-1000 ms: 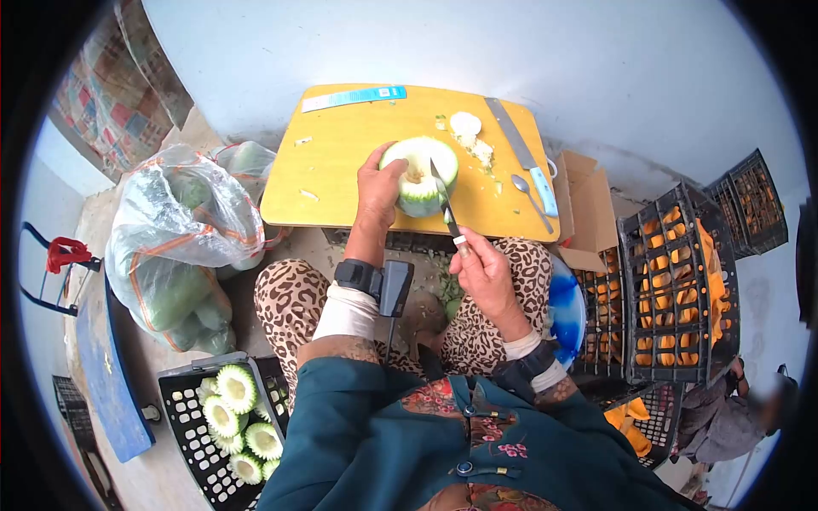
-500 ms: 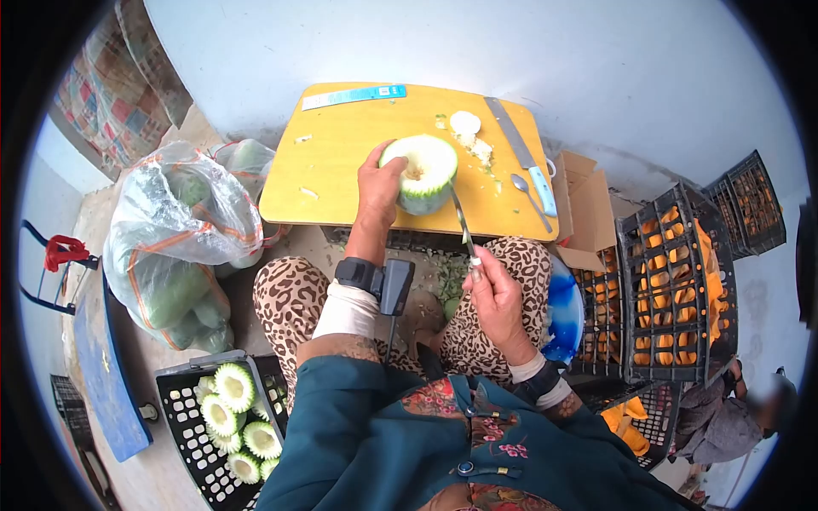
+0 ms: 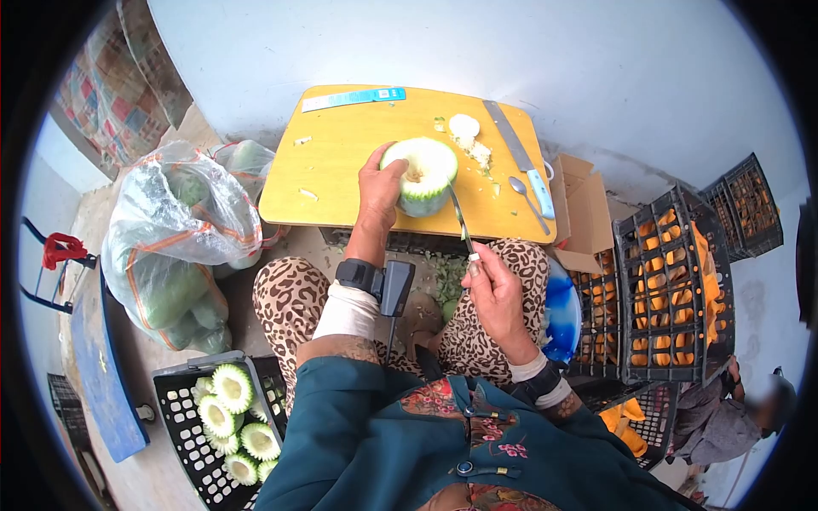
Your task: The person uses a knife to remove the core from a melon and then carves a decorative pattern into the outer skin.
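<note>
A winter melon piece [image 3: 423, 204] with a hollow in its pale flesh and a notched green rim sits near the front edge of the yellow table [image 3: 341, 170]. My left hand [image 3: 380, 189] grips its left side, with the thumb at the hollow. In my right hand [image 3: 496, 300] is a narrow knife [image 3: 461, 220], its blade against the melon's right side. Farther right lie a large knife [image 3: 520, 153] with a light blue handle, a spoon [image 3: 530, 204], and a pale round piece [image 3: 464, 126] beside some scraps.
A blue ruler-like strip [image 3: 354, 99] lies at the table's back. Bagged melons [image 3: 183, 255] stand left. Below them, a black crate [image 3: 183, 417] holds several notched green-rimmed pieces. Right are a cardboard box [image 3: 584, 209], crates of orange pieces [image 3: 673, 289] and another person [image 3: 724, 426].
My right hand's fingers have shifted slightly on the knife handle. The melon and my left hand stay in place.
</note>
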Demonstrator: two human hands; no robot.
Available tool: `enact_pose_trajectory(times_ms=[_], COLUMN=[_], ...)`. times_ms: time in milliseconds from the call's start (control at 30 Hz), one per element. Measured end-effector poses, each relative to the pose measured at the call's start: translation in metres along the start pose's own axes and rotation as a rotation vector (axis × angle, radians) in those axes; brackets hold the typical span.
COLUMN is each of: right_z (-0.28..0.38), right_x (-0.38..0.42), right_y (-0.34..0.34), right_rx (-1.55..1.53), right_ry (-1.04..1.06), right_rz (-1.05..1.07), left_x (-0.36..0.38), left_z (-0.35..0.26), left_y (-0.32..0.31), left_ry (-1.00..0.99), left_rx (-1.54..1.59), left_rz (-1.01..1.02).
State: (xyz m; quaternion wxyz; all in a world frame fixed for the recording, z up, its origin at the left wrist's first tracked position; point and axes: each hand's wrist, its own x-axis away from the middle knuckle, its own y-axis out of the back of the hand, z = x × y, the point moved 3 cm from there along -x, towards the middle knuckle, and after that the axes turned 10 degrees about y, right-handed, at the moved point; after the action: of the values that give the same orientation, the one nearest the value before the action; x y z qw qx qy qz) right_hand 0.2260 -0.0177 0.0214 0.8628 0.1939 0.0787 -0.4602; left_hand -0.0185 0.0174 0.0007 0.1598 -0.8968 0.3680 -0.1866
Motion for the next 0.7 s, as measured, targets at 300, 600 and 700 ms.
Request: enact_pose_trajectory(times_ms=[300, 600, 700], right_z=[0.0027, 0.0018, 0.0023], right_x=[0.0012, 0.0021, 0.0023], right_y=[-0.0006, -0.0019, -0.0017], right_rx=[-0.002, -0.006, 0.0], right_ry=[-0.005, -0.014, -0.015], right_rz=[0.007, 0.011, 0.009], left_x=[0.0001, 0.0006, 0.0019], left_z=[-0.0004, -0.0009, -0.0019], left_y=[-0.0003, -0.0004, -0.0011], left_ry=[-0.003, 0.008, 0.013], left_rx=[-0.008, -0.006, -0.002], left_rz=[-0.008, -0.005, -0.004])
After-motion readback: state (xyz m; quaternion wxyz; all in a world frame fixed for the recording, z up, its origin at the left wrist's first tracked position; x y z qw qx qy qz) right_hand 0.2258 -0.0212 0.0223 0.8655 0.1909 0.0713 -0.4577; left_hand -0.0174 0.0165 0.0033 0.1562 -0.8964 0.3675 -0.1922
